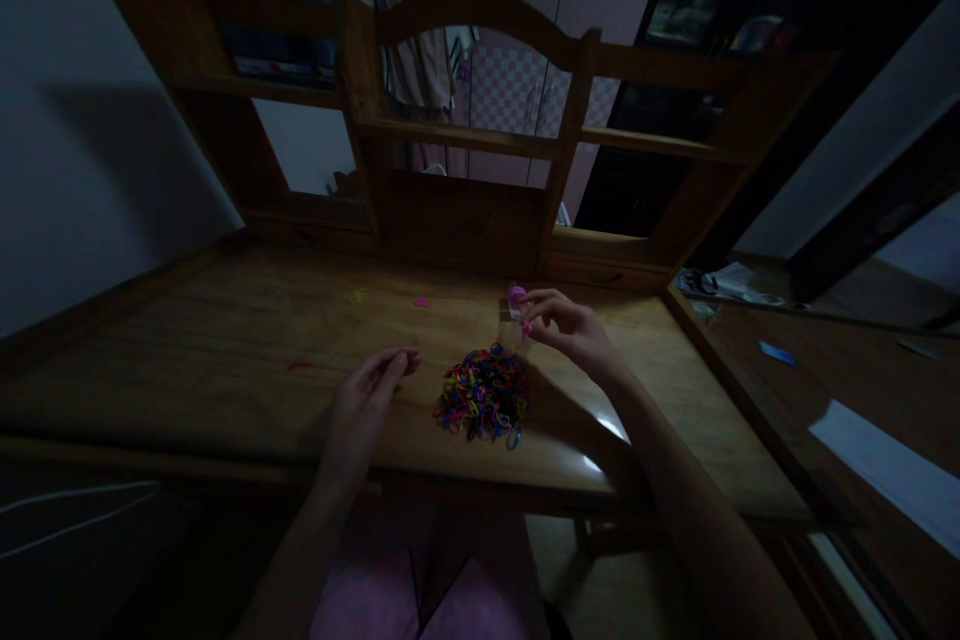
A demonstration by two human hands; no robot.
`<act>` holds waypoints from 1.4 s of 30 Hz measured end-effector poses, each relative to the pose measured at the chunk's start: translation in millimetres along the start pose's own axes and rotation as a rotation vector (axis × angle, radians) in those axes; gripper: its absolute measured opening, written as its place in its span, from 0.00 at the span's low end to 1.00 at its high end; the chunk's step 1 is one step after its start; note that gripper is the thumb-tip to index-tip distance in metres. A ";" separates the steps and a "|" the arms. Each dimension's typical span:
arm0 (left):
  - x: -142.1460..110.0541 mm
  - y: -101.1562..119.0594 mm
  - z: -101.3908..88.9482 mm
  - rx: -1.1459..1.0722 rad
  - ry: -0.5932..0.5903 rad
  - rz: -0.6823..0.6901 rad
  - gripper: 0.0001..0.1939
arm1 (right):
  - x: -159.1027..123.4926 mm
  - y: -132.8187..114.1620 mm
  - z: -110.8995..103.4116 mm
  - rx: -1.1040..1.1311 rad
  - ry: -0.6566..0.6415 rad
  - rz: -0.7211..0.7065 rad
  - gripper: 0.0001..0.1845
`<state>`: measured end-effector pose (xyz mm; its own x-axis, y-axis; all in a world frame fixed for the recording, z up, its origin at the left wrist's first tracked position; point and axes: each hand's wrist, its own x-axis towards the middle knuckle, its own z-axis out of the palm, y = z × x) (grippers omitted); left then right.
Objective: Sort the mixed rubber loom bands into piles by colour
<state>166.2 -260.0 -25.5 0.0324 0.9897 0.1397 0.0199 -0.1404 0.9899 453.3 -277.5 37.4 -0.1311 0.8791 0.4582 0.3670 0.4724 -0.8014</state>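
Note:
A heap of small coloured elastic bands [484,397] lies on the wooden desk [225,360] in front of me. My right hand [566,328] hovers just behind the heap, its fingers pinched on a small clear container with a pink top [516,305]. My left hand [371,395] rests on the desk to the left of the heap, with its fingertips drawn together; what they hold, if anything, is too small to make out.
A few loose bands lie farther back on the desk: a yellow one [357,296], a pink one [421,302], a red one [298,366]. A wooden shelf unit [465,130] rises behind. A side surface at the right carries papers [885,465]. The room is dim.

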 end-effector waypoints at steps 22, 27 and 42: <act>1.1 45.4 95.5 -0.343 -0.428 -0.082 0.18 | -4.6 6.1 9.4 0.274 -0.020 0.112 0.06; 1.1 50.2 91.7 -0.286 -0.441 -0.096 0.19 | -5.3 6.7 11.1 0.275 -0.013 0.109 0.08; 59.1 35.5 43.8 0.107 -0.401 0.093 0.14 | 0.9 17.9 -1.5 0.265 0.204 0.061 0.08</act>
<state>212.5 -207.8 16.9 0.4243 0.8861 0.1867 0.1019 -0.2515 0.9625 461.1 -268.4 24.1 0.0807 0.8883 0.4521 0.1131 0.4425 -0.8896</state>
